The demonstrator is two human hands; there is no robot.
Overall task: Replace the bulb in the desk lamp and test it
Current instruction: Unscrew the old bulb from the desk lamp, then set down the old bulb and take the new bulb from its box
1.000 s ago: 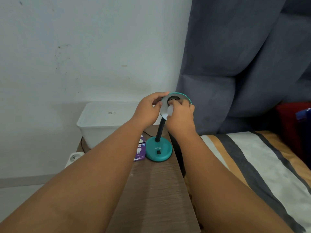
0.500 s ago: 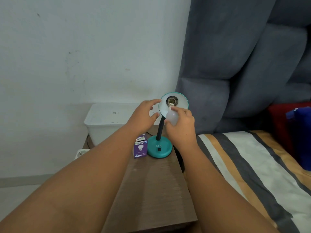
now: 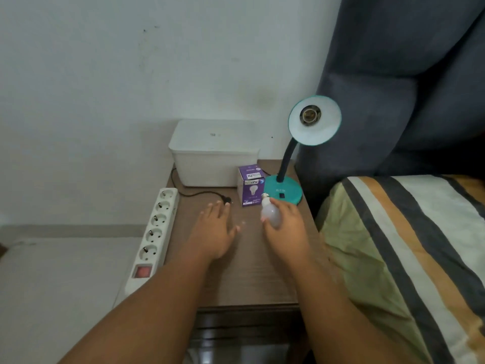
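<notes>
Head view, right hand (image 3: 286,227): our fingers (image 3: 282,207) wrap the bulb (image 3: 270,212), screw cap pointing away from them.
Left hand (image 3: 217,229): spread flat, gripping nothing; the plug (image 3: 227,200) lies just past its fingertips.
Lamp (image 3: 283,191): beyond the right fingers, socket (image 3: 310,114) empty.
Bulb box (image 3: 250,186): just ahead of the bulb.
Risk: we judge the smooth glass could slip onto the surface (image 3: 252,271) and break, or knock the box.
</notes>
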